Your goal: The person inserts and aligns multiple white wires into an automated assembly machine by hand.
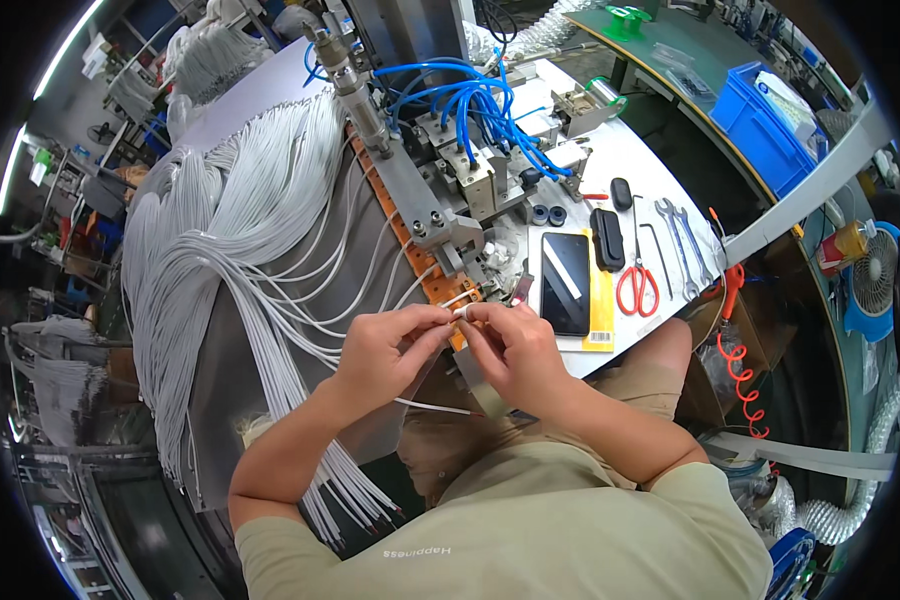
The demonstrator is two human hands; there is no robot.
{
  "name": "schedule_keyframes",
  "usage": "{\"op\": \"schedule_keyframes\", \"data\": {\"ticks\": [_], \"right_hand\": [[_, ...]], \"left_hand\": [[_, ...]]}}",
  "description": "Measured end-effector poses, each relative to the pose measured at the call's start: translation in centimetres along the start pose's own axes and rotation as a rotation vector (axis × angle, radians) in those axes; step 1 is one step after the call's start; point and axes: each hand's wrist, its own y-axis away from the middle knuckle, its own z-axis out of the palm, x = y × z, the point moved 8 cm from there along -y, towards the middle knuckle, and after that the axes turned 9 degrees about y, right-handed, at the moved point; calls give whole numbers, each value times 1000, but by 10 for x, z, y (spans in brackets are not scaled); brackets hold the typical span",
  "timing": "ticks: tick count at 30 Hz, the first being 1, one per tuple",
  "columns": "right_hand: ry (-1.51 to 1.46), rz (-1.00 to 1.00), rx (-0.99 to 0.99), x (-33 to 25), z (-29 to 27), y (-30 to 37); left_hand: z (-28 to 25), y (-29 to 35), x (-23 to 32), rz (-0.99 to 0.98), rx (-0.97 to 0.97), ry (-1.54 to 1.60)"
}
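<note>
My left hand [388,352] and my right hand [518,352] meet over the near end of an orange fixture rail [443,288]. Their fingertips pinch together around a small white piece [460,312]; the fingers cover most of it, and its kind cannot be made out. White cables [300,310] run in from a large bundle on the left, and several single ones reach the rail. One loose white cable end [440,407] sticks out below my hands.
Beyond the rail stands a machine with blue air hoses [460,100] and a metal cylinder [360,105]. At the right lie a black phone [566,285], red-handled scissors [638,285], wrenches [678,245] and a black case [606,240]. A red coiled hose [738,375] hangs beside the table.
</note>
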Motion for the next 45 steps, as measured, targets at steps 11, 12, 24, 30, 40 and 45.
{"op": "schedule_keyframes", "data": {"ticks": [11,12,24,30,40,45], "right_hand": [[-316,402,-343,17,20,3],[-316,400,-345,21,19,2],[29,-173,-46,-1,-2,-9],[32,-140,-18,-4,-14,-5],[183,76,35,45,-5,-6],[-450,650,-229,104,37,-2]], "left_hand": [[0,4,0,-32,-63,-6],[3,5,0,-58,-107,25],[-73,-40,-6,151,-59,-430],[-200,-80,-96,-121,204,-1093],[-249,-170,-160,-513,317,-1156],[-256,-186,-156,-524,360,-1144]]}}
